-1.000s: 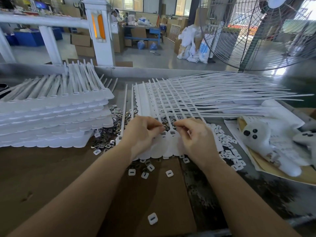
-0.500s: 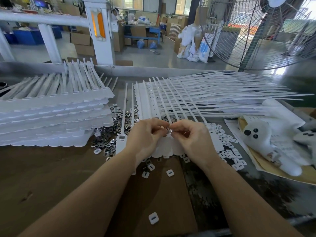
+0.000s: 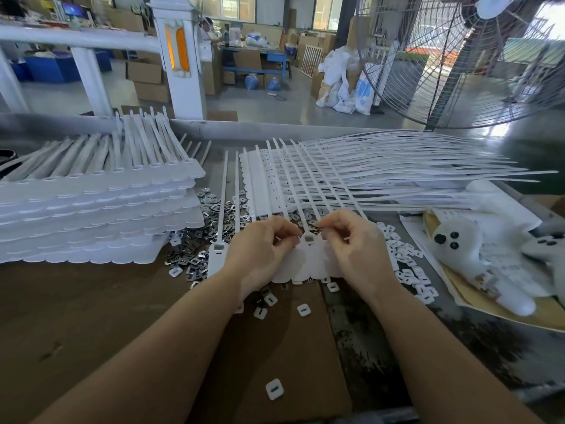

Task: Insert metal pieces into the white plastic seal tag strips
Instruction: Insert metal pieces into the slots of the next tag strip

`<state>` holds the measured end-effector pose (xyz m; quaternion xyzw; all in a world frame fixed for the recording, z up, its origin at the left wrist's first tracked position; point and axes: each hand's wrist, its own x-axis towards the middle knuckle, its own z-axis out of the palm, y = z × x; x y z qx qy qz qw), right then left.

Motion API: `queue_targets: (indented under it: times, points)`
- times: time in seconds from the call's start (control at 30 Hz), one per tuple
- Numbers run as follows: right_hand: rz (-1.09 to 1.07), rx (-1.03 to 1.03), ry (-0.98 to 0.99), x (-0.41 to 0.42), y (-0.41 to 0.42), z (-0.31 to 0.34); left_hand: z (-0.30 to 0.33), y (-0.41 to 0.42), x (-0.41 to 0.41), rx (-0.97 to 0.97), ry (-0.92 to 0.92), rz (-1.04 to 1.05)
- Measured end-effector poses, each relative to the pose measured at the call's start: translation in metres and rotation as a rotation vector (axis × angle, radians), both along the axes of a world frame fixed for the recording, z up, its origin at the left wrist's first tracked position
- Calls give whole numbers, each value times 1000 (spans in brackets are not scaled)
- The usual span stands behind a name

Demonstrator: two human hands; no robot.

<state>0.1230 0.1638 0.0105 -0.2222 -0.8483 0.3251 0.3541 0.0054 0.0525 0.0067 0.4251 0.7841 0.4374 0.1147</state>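
Head view: both hands work mid-tabletop on a white seal tag strip (image 3: 307, 264). The left hand (image 3: 260, 252) and right hand (image 3: 354, 243) have curled fingers pinching at one tag head; whether either holds a metal piece cannot be told. Loose metal pieces (image 3: 195, 237) lie behind, beside stacked strips (image 3: 91, 215) toward the left edge.

Under both hands the seal tag strips (image 3: 305, 261) are white plastic, smooth and matt; just left of the left hand (image 3: 260, 252) the small metal pieces (image 3: 195, 258) glint, shiny and grey; below the wrists the cardboard sheet (image 3: 91, 316) is brown, dull, faintly scuffed; right of the right hand (image 3: 351, 243) lie white plastic caps (image 3: 409, 270), satin-smooth.
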Motion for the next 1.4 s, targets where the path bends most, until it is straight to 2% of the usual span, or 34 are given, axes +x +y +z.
queue_targets:
  times: [0.17, 0.4, 0.77, 1.07, 1.2, 1.4]
  points:
    - [-84, -78, -51, 3, 9, 6, 3, -1, -1, -82, 66, -17]
    - [-103, -271, -23, 12, 21, 10, 4, -4, -3, -81, 29, -21]
    - [-136, -253, -82, 20, 32, 23, 4, -7, 1, -45, 47, -5]
    - [-167, -108, -259, 23, 40, 28, 2, -7, 0, -28, 25, -3]
    - [-116, -120, -262, 22, 33, 30, 2, -7, 0, -30, 26, -7]
    - [159, -163, -313, 20, 7, 31, 11, -8, -1, -54, 37, -60]
